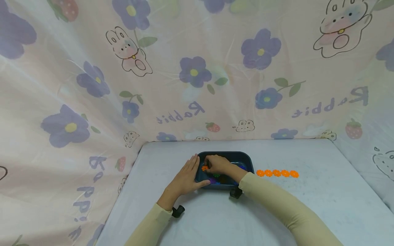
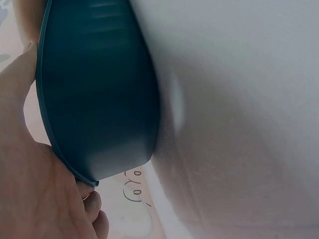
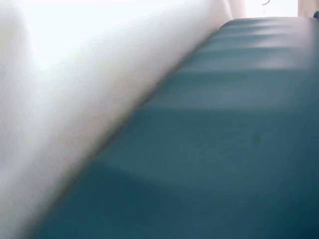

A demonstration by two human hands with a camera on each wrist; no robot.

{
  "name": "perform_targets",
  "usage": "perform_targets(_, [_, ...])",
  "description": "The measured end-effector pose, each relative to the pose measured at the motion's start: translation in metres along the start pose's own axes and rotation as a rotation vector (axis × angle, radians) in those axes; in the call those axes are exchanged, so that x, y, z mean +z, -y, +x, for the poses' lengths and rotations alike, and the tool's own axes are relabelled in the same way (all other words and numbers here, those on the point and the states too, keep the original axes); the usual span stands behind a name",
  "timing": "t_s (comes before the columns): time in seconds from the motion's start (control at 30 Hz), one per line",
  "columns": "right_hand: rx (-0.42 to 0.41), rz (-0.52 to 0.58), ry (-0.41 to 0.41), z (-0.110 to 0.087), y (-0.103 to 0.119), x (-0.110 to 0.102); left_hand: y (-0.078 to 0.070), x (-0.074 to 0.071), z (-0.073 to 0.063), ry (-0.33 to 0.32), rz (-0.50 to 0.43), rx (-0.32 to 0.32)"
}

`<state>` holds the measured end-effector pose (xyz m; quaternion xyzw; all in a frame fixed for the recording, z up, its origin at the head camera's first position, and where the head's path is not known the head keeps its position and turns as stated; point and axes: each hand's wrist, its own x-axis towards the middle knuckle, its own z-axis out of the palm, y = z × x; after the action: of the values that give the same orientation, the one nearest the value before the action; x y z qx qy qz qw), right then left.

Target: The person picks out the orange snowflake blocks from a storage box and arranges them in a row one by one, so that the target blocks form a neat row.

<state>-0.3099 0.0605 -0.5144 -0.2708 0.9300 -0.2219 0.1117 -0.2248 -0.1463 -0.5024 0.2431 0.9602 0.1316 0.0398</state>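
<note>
A dark teal plastic tray (image 1: 226, 187) stands on the table with several purple, blue and green pieces inside. My left hand (image 1: 184, 177) rests against its left end, fingers straight along that side and thumb over the front rim. In the left wrist view, this hand (image 2: 40, 184) lies along the rim of the tray (image 2: 99, 99). Reaching over the front rim, my right hand (image 1: 218, 164) pinches an orange flower-shaped piece (image 1: 204, 168) inside the tray's left part. Only the outer wall of the tray (image 3: 214, 149) and white cloth fill the right wrist view; the fingers are hidden there.
To the right of the tray runs a row of several orange flower-shaped pieces (image 1: 277, 173), side by side on the white table (image 1: 323, 198). A patterned curtain (image 1: 227, 102) with flowers and rabbits hangs behind the table and at both sides.
</note>
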Motion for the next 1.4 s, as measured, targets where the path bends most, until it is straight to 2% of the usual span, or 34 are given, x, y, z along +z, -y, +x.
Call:
perform_targets(0.37, [-0.024,-0.029,-0.008,-0.002,0.000,-0.003,0.000,0.001,-0.001,-0.005,-0.001,-0.002])
perform_targets(0.77, [-0.064,-0.053,-0.067,-0.015,-0.005,-0.017,0.000,0.003,-0.002,-0.009,-0.024,-0.014])
perform_targets(1.13, [-0.128,-0.064,-0.138,-0.048,-0.008,-0.046,0.001,0.003,0.000,-0.016,-0.005,-0.009])
perform_targets(1.4, [-0.114,-0.070,-0.190,-0.072,-0.017,-0.062,0.000,0.004,0.001,-0.011,0.010,-0.021])
